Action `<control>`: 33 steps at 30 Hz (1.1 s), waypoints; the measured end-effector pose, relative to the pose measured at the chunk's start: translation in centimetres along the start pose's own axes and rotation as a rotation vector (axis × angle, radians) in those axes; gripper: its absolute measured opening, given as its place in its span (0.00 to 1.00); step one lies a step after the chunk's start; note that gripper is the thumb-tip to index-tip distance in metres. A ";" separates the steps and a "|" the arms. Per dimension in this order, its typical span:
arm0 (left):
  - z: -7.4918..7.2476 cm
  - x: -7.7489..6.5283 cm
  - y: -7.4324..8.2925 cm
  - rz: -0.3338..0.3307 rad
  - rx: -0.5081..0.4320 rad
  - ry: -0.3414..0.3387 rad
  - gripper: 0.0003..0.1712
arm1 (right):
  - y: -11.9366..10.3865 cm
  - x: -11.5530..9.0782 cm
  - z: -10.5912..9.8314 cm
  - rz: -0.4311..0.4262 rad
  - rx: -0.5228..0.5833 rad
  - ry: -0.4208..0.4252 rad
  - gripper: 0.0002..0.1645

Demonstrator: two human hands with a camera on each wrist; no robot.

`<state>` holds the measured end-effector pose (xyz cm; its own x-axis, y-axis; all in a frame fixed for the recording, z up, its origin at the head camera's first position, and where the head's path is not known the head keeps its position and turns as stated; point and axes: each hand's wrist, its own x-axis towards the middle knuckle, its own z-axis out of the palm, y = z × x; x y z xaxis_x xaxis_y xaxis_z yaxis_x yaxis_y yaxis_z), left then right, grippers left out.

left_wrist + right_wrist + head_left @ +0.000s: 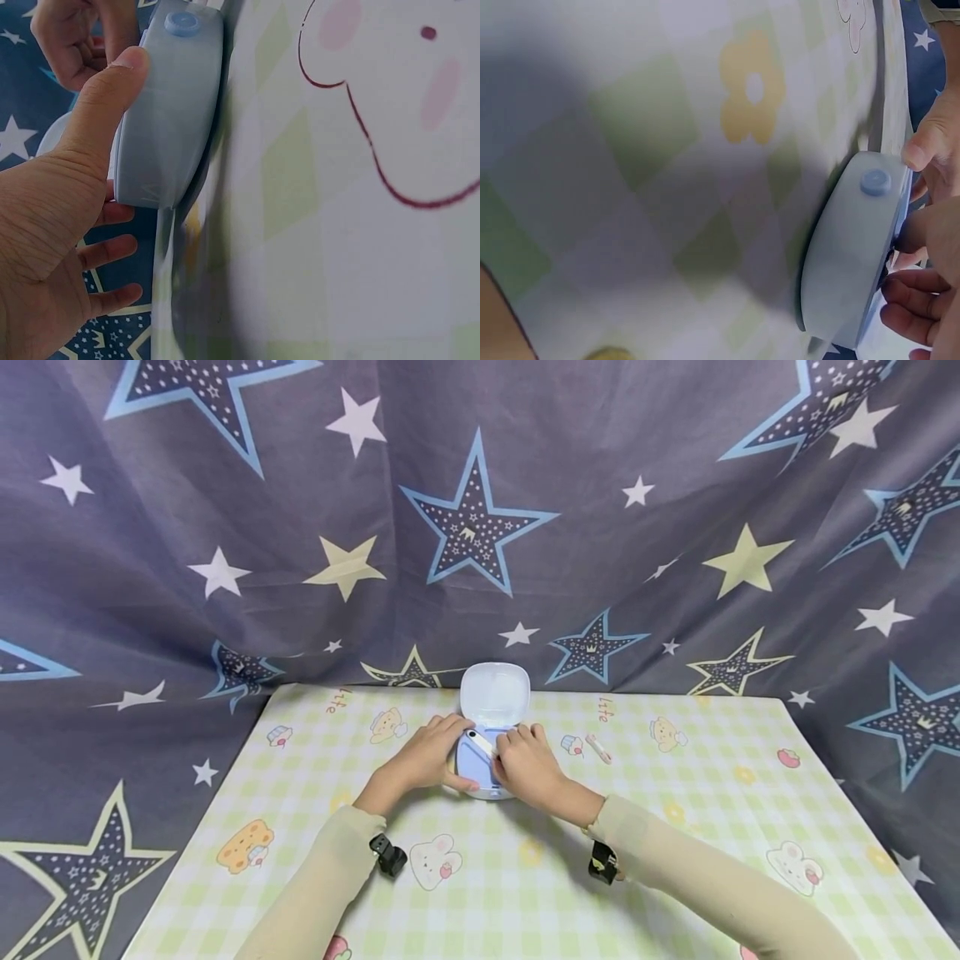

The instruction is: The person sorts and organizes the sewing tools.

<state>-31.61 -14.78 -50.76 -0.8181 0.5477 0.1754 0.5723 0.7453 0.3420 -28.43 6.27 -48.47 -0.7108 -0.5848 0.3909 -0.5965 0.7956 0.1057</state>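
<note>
A light blue case (474, 768) stands on the table with its translucent white lid (495, 693) raised at the back. My left hand (429, 755) holds the case by its left side, the thumb along the front rim. In the left wrist view, that thumb presses the rim of the case (169, 120), while several fingers extend past its side. Over the case's right half, my right hand (531, 765) has curled fingers, pinching the lower end of a white bar (481, 743) with a dark round spot at its other end. The right wrist view shows the curled fingers (915, 300) at the case's opening; the held end is hidden.
A small pink-and-white slim object (598, 748) lies on the table to the right of the case. The checked tablecloth (300, 827) carries printed cartoon figures. A dark star-patterned curtain (570, 568) hangs behind the table.
</note>
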 end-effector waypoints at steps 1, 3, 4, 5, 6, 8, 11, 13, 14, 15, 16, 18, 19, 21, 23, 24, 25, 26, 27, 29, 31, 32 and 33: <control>0.0 0.0 0.0 0.001 -0.001 0.000 0.60 | 0.0 0.0 -0.1 -0.007 -0.004 0.003 0.12; 0.0 0.0 0.1 -0.001 -0.001 -0.002 0.60 | 0.1 0.1 -0.1 -0.022 -0.015 0.010 0.12; -0.1 -0.1 0.1 -0.003 0.003 -0.004 0.60 | 0.1 0.1 -0.2 -0.029 -0.017 0.010 0.12; -0.1 -0.1 0.1 -0.005 0.005 -0.004 0.60 | 0.1 0.2 -0.2 -0.037 -0.021 0.009 0.12; -0.1 -0.1 0.1 -0.006 0.005 -0.004 0.60 | 0.1 0.2 -0.2 -0.046 -0.024 0.011 0.12; -0.1 -0.1 0.1 -0.004 0.006 0.002 0.60 | 0.1 0.2 -0.1 -0.057 -0.030 0.012 0.12; -0.2 0.0 0.1 0.000 0.005 0.009 0.60 | 0.2 0.3 -0.1 -0.057 -0.026 0.013 0.12; -0.3 0.1 0.2 0.002 0.005 0.011 0.60 | 0.2 0.3 -0.2 -0.053 -0.022 0.011 0.12; -0.3 0.1 0.2 0.000 0.005 0.008 0.60 | 0.3 0.3 -0.2 -0.053 -0.019 0.005 0.12; -0.3 0.0 0.3 -0.002 0.004 0.005 0.60 | 0.3 0.3 -0.3 -0.055 -0.013 -0.004 0.12; -0.3 0.0 0.3 -0.005 0.003 0.000 0.60 | 0.3 0.3 -0.3 -0.059 -0.008 -0.014 0.12; -0.4 -0.1 0.4 -0.012 -0.002 -0.010 0.60 | 0.4 0.4 -0.5 -0.072 0.002 -0.036 0.12; -0.3 -0.1 0.4 -0.015 -0.005 -0.016 0.61 | 0.4 0.3 -0.7 -0.078 0.014 -0.050 0.12; -0.2 -0.2 0.5 -0.020 -0.006 -0.020 0.61 | 0.5 0.3 -1.0 -0.093 0.033 -0.060 0.13; -0.1 -0.2 0.4 -0.023 -0.004 -0.017 0.61 | 0.6 0.4 -1.4 -0.111 0.048 -0.065 0.14; -0.1 -0.2 0.4 -0.023 -0.002 -0.012 0.62 | 0.7 0.4 -1.6 -0.119 0.055 -0.067 0.14; -0.1 -0.2 0.4 -0.023 0.001 -0.010 0.62 | 0.8 0.5 -1.9 -0.129 0.064 -0.067 0.14; -0.1 -0.2 0.3 -0.023 0.004 -0.009 0.62 | 0.9 0.5 -2.1 -0.139 0.066 -0.068 0.13; 0.0 -0.2 0.3 -0.024 0.005 -0.008 0.62 | 1.0 0.5 -2.4 -0.148 0.073 -0.070 0.12; 0.0 -0.1 0.3 -0.023 0.008 -0.010 0.62 | 1.3 0.5 -2.9 -0.166 0.084 -0.078 0.11; 0.0 -0.1 0.2 -0.023 0.004 -0.013 0.62 | 1.7 0.5 -3.4 -0.184 0.092 -0.084 0.10; 0.0 -0.1 0.2 -0.020 -0.001 -0.011 0.62 | 2.0 0.4 -3.6 -0.193 0.092 -0.086 0.10; 0.1 0.0 0.2 -0.019 -0.003 -0.010 0.62 | 2.2 0.3 -3.8 -0.202 0.086 -0.087 0.09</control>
<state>-31.45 -14.60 -50.74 -0.8285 0.5368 0.1597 0.5561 0.7547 0.3481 -28.57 8.44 -44.60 -0.6013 -0.7449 0.2893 -0.7566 0.6471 0.0935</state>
